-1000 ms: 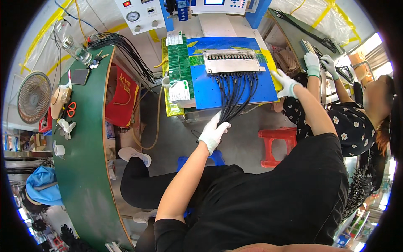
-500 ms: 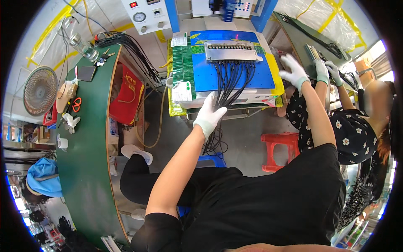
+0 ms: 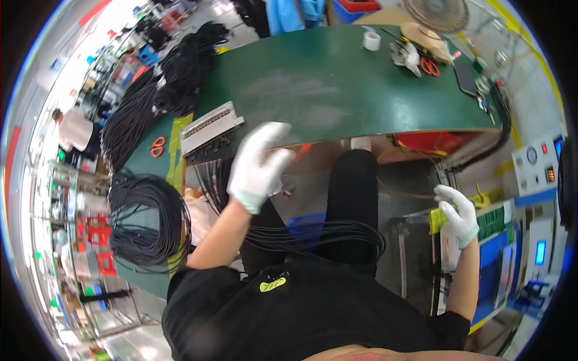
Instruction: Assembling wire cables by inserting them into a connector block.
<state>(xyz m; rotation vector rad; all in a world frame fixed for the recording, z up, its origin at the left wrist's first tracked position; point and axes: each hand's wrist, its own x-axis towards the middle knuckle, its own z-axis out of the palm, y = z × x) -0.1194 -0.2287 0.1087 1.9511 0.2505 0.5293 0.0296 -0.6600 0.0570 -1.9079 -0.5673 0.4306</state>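
Observation:
My white-gloved left hand [image 3: 256, 168] hovers at the near edge of the green table, its thumb apart from the fingers and nothing in it. Just beyond it a silvery metal strip fixture [image 3: 212, 128] lies on the table, with a row of small black parts along its near side. Black cables [image 3: 212, 180] hang below the fixture, and a cable bundle [image 3: 313, 236] stretches across my thighs. On the right, my gloved right hand [image 3: 460, 216] is raised with bent, parted fingers, empty, beside the machine with a blue plate [image 3: 489, 271].
Coiled black cables [image 3: 147, 222] and a longer cable heap [image 3: 135, 114] occupy the table's left side, near red-handled scissors [image 3: 158, 147]. A tape roll [image 3: 371, 41], orange scissors [image 3: 429, 67] and a phone [image 3: 465, 80] lie farther right. A control box [image 3: 537, 159] stands at far right.
My view has swung left from the machine to the green table. My left hand has let go of the cables at the machine and is now by the table's edge.

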